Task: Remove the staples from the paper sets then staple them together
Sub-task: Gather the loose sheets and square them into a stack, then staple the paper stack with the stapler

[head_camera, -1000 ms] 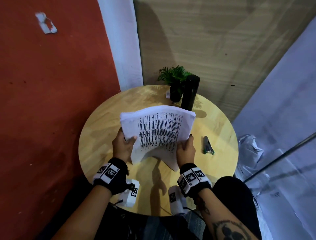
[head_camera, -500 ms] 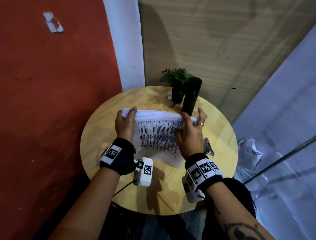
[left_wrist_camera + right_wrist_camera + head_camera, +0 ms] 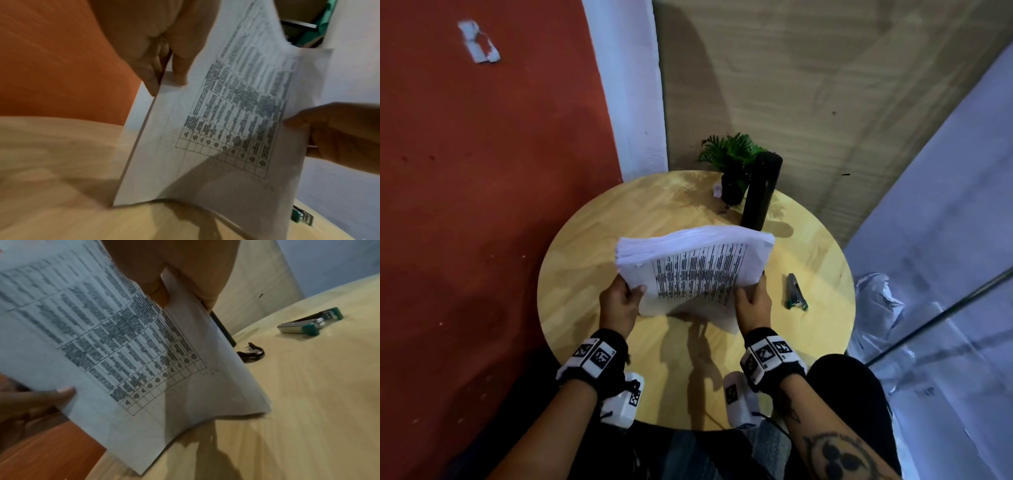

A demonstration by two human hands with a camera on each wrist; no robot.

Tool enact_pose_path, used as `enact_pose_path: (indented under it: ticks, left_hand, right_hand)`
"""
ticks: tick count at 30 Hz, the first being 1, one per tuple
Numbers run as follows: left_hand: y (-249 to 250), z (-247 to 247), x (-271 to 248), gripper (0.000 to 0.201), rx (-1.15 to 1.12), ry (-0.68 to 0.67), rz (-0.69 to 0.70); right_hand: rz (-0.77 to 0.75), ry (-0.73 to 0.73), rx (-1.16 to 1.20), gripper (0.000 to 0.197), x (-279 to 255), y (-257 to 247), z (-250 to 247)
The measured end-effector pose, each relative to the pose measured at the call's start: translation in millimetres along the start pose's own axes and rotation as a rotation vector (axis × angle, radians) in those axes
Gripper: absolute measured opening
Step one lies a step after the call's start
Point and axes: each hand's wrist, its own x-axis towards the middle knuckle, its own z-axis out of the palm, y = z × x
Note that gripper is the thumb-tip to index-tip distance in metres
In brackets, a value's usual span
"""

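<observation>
Where both hands grip, thick printed paper stack.

Left hand and right hand raised side by side, each grip pinched, thumbs up

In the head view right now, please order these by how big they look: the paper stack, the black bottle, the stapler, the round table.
1. Round table
2. Paper stack, held up nearer the camera, so it may look bigger than it is
3. Black bottle
4. Stapler
</observation>
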Motion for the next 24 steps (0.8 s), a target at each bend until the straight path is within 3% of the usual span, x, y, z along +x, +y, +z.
enact_pose_path:
  ticks: [4, 8, 12, 15, 19, 24]
  left_hand:
    - [10.7, -0.6, 1.3, 0.044, 0.039, 0.054, 0.082]
    - [17.1, -4.5, 8.6, 0.027, 0.195, 0.074, 0.083]
    - [17.8, -10.7, 26.3, 0.029, 0.236, 0.030, 0.002]
    - [20.7, -19.4, 47.7, 0.029, 0.184, -0.096, -0.117]
    - [20.1, -17.9, 70.8, 0.031, 0.071, -0.411, -0.342]
    - [-42.5, 7.6, 59.6, 0.014, 0.185, -0.639, -0.757]
  right_hand:
    - [-0.081, 0.072, -0.072, 0.025, -3.5, 1.3, 12.8]
    - [-0.037, 0.084, -0.129, 0.032, -4.5, 1.9, 20.6]
    - [0.074, -0.047, -0.211, 0.039, 4.2, 13.8, 15.5]
    - [0.119, -0.124, -0.271, 0.024, 10.0, 17.5, 10.3]
    - [0.077, -0.119, -0.340, 0.021, 23.8, 13.4, 7.0]
    - [0.296, -0.315, -0.591, 0.029, 37.5, 38.6, 12.4]
